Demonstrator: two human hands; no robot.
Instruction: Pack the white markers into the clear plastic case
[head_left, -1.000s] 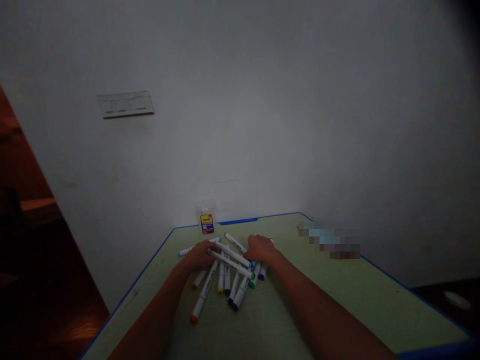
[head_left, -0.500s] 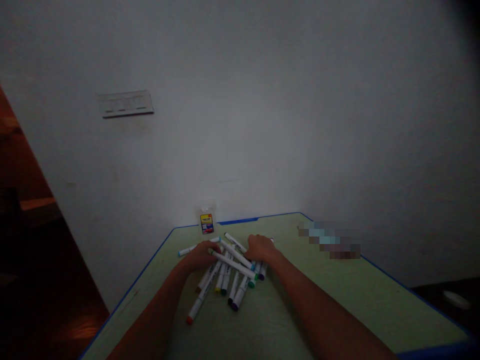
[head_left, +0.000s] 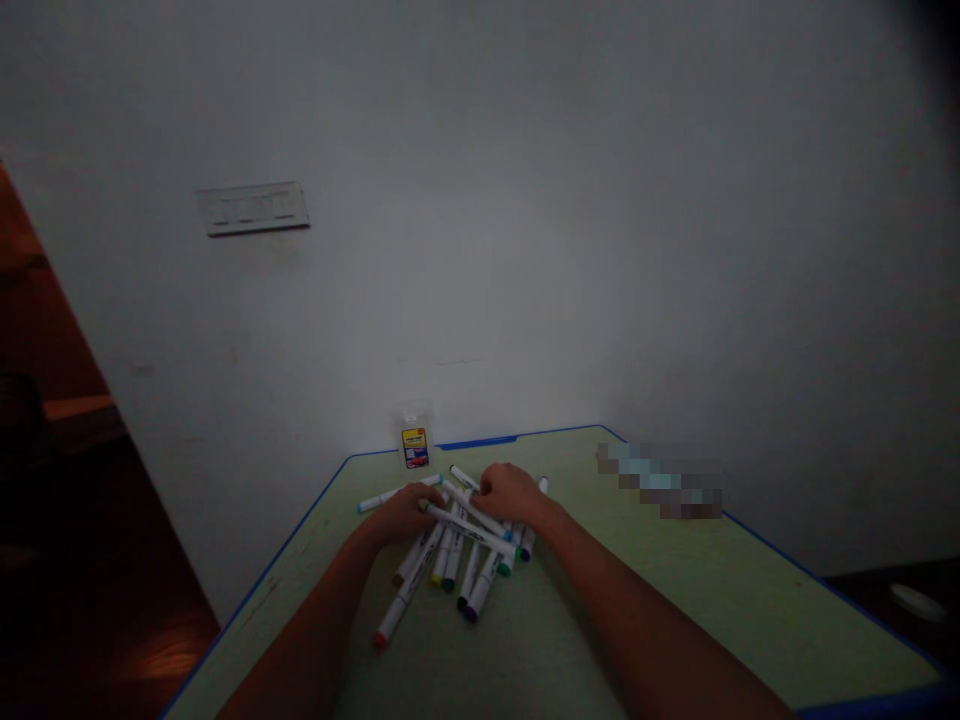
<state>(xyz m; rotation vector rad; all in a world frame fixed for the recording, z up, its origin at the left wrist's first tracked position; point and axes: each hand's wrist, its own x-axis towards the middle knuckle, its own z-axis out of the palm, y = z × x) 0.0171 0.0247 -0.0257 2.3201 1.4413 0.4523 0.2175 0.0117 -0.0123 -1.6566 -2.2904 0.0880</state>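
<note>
Shifting the right hand (head_left: 512, 492) leftward over the marker pile (head_left: 471, 555), so the gap to the left hand (head_left: 405, 513) has narrowed since the last frame. Marker layout looks nearly unchanged.

Right fingers (head_left: 486, 482) sit curled on top of the pile, touching the upper white barrels. Left fingers (head_left: 429, 497) drape over the blue-tipped marker (head_left: 391, 494) and the near end of a long white marker (head_left: 471, 530). Both hands are in contact, neither open flat. Can't tell if either is actually clenched on a marker, as the view is dark and the fingers cover the contact points. Nothing is visibly lifted.

Pile location: white-barrelled markers with coloured tips, crossed and fanned between the forearms, mid-width on the green surface (head_left: 675, 600), toward the far edge. Red-tipped marker (head_left: 390, 622) is the nearest outlier, lower left.

Behind the pile, just clear of the hands: small clear plastic case with yellow label (head_left: 415, 445), by the blue edge trim (head_left: 480, 438), against the wall.
</note>
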